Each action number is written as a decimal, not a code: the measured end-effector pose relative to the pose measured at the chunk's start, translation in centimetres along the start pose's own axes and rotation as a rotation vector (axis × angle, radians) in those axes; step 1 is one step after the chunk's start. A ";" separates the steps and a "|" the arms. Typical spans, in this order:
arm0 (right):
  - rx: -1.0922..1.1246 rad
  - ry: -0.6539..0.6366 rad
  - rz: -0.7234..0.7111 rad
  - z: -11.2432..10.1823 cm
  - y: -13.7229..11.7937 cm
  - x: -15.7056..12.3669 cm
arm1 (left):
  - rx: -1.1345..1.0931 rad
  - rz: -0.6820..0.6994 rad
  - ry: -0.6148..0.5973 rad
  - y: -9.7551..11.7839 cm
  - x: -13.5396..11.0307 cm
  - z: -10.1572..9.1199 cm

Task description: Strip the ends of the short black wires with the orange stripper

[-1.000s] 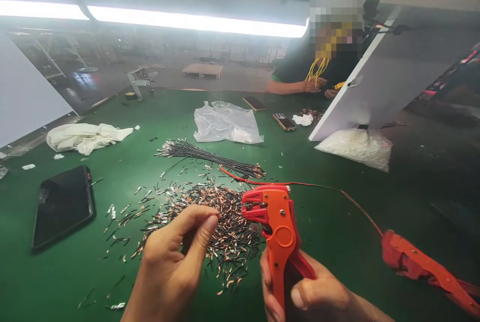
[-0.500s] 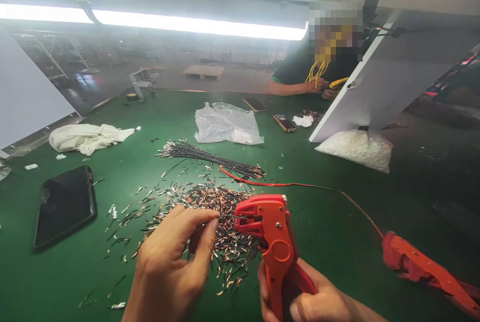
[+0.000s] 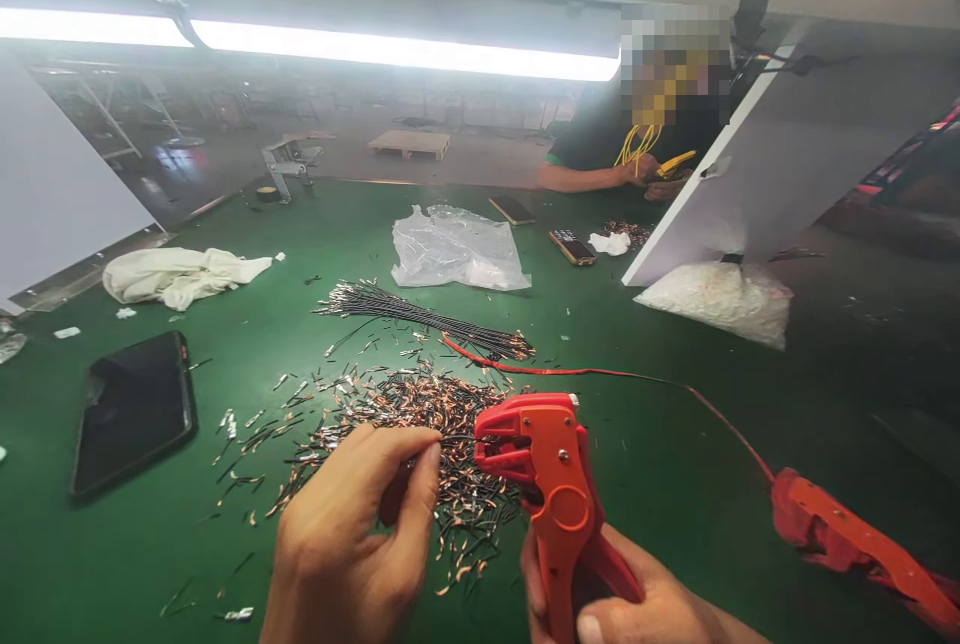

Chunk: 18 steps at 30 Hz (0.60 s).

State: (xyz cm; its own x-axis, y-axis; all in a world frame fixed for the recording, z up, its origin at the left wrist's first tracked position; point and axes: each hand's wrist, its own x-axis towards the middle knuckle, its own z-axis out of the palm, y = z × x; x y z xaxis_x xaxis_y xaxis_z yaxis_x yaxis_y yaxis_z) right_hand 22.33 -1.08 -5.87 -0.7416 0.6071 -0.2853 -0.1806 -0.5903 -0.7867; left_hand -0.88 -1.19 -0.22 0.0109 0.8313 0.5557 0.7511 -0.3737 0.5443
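My right hand (image 3: 637, 604) grips the handles of an orange wire stripper (image 3: 551, 484), its head pointing left. My left hand (image 3: 352, 534) pinches a thin dark wire (image 3: 454, 442) between thumb and forefinger, and the wire's tip reaches into the stripper's jaws. Under both lies a pile of short stripped wire pieces with copper ends (image 3: 405, 414) on the green table (image 3: 660, 464). A bundle of long dark wires (image 3: 420, 316) lies just beyond the pile.
A black phone (image 3: 133, 411) lies at left, with a white cloth (image 3: 176, 274) behind it. A clear plastic bag (image 3: 457, 249), a second red stripper (image 3: 855, 534) on a red wire, a white bag (image 3: 720, 299) and a slanted white panel (image 3: 757, 174) surround me. Another person (image 3: 600, 149) works with yellow wires opposite.
My left hand brought the wire to the stripper's jaws. The stripper shifted slightly left and lower, then held there.
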 end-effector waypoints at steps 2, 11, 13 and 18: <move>-0.013 0.004 0.009 0.0 0.0 0.0 | 0.009 -0.017 0.005 0.1 0.0 0.0; 0.002 0.010 0.004 0.3 -0.2 0.1 | 0.051 0.050 0.000 -0.4 -0.2 0.3; -0.002 0.034 0.008 0.3 -0.1 0.1 | 0.056 0.073 -0.007 -0.5 -0.3 0.3; -0.042 -0.007 -0.018 0.2 -0.2 0.0 | 0.017 0.098 -0.054 -0.5 -0.5 0.2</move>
State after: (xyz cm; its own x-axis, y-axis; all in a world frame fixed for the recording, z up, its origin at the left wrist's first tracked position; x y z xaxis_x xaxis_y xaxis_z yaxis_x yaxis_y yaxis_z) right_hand 22.23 -1.10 -5.57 -0.7433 0.6133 -0.2672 -0.1668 -0.5567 -0.8138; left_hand -1.12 -1.32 -0.86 0.1196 0.8122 0.5710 0.7561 -0.4473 0.4778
